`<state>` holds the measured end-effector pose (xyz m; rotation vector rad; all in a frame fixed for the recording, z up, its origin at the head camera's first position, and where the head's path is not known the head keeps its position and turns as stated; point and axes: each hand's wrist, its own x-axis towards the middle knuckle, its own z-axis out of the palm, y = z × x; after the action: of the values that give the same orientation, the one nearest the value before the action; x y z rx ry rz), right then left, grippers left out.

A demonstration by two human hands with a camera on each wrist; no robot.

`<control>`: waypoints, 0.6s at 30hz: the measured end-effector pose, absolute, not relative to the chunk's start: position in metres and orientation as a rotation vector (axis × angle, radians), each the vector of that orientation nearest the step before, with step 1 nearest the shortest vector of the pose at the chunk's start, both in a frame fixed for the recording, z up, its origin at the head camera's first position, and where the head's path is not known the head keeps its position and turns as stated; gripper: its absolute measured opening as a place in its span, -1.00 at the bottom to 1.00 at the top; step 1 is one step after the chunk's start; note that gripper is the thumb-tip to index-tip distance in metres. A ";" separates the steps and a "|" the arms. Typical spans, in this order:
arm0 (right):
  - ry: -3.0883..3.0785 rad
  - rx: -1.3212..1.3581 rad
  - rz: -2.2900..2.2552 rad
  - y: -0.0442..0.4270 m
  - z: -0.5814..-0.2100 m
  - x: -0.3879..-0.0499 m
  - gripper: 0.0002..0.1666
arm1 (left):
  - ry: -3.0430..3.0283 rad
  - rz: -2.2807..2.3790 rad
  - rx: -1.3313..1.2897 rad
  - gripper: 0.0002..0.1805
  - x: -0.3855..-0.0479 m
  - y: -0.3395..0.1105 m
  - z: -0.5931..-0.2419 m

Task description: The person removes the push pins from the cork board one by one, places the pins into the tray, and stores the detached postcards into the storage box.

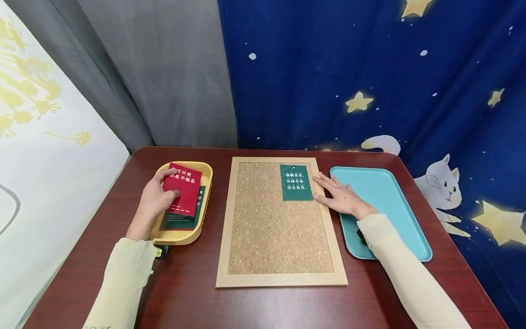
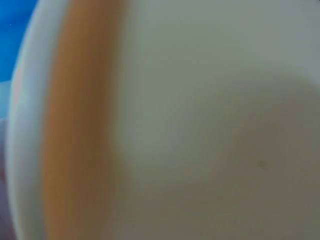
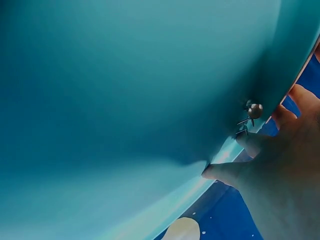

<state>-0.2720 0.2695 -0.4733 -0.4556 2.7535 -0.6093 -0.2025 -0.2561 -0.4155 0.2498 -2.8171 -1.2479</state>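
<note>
Red card [image 1: 188,188] tilted over the yellow tray [image 1: 209,183], partly covering a green card [image 1: 181,223]; clamped in the left hand [image 1: 156,197], thumb on its face, fingers near its top; looks light, thin, fairly stiff, smooth enough to slip, liable to crease if squeezed; best held, I'd judge, by opposite edges; corkboard [image 1: 279,237] next outward, a second green card [image 1: 297,183] at its upper right; right hand [image 1: 344,199] with fingers spread apart by the frame's edge, nothing visibly gripped; turquoise tray [image 1: 390,201] beyond, small pin-like metal pieces [image 3: 255,111] in it, too few pixels to count.
</note>
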 end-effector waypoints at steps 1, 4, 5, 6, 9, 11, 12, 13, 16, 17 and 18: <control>2.754 -0.456 -0.610 0.270 -0.473 -0.272 -0.08 | -2.823 -1.254 0.253 -0.11 -0.202 -0.257 -0.417; 2.753 -0.456 -0.602 0.270 -0.473 -0.272 -0.08 | -2.843 -1.271 0.268 -0.08 -0.201 -0.260 -0.420; 2.752 -0.457 -0.601 0.270 -0.473 -0.272 -0.08 | -2.848 -1.275 0.271 -0.08 -0.201 -0.261 -0.421; 2.752 -0.453 -0.599 0.270 -0.473 -0.272 -0.08 | -2.854 -1.281 0.275 -0.07 -0.201 -0.262 -0.423; 2.752 -0.448 -0.594 0.270 -0.473 -0.271 -0.08 | -2.868 -1.277 0.274 -0.08 -0.200 -0.263 -0.426; 2.751 -0.447 -0.598 0.270 -0.473 -0.271 -0.08 | -2.878 -1.276 0.275 -0.08 -0.200 -0.264 -0.427; 2.753 -0.446 -0.597 0.270 -0.473 -0.271 -0.08 | -2.883 -1.276 0.274 -0.09 -0.200 -0.264 -0.427; 2.754 -0.448 -0.598 0.270 -0.473 -0.270 -0.08 | -2.889 -1.274 0.275 -0.09 -0.199 -0.265 -0.428; 2.753 -0.452 -0.600 0.269 -0.472 -0.270 -0.08 | -2.909 -1.270 0.282 -0.09 -0.199 -0.265 -0.429; 2.753 -0.456 -0.601 0.268 -0.472 -0.270 -0.08 | -2.913 -1.271 0.284 -0.09 -0.199 -0.266 -0.429; 2.754 -0.456 -0.603 0.268 -0.471 -0.270 -0.08 | -2.916 -1.275 0.287 -0.09 -0.198 -0.266 -0.430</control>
<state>-0.2701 0.2685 -0.4712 -0.4556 2.7538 -0.6028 -0.1983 -0.2656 -0.4300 0.2874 -2.9164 -1.2754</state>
